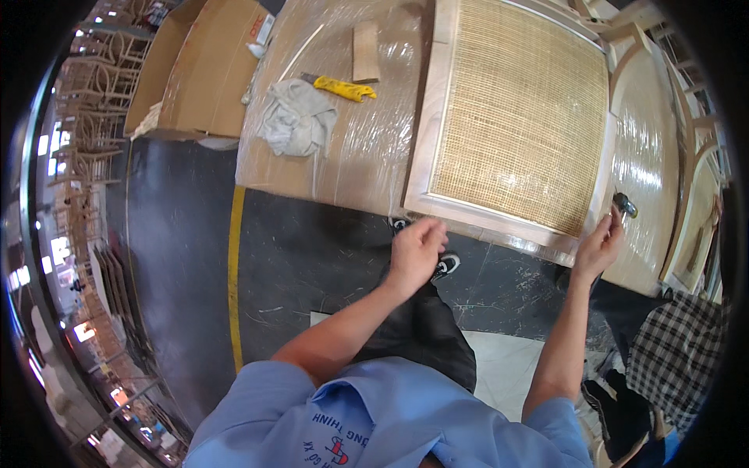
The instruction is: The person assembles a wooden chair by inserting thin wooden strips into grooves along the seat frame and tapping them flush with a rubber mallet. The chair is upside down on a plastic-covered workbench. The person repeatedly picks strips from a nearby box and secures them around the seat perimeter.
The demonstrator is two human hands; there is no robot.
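A pale wooden frame with a woven cane panel (523,117) lies on a plastic-wrapped surface (374,168). Just off its near left corner is my left hand (417,251), its fingers curled closed; whatever may be in them is hidden. My right hand (599,248) is at the panel's near right corner, closed around what looks like a small hammer (625,205). The hammer's dark head shows beyond my fingertips, and its handle is mostly hidden by the hand.
Left of the panel lie a yellow-handled tool (343,87), a crumpled pale cloth (296,121) and a wood block (365,51). A cardboard box (209,70) stands at far left. Curved wooden frames (697,187) are at right, near a person's checked garment (679,343).
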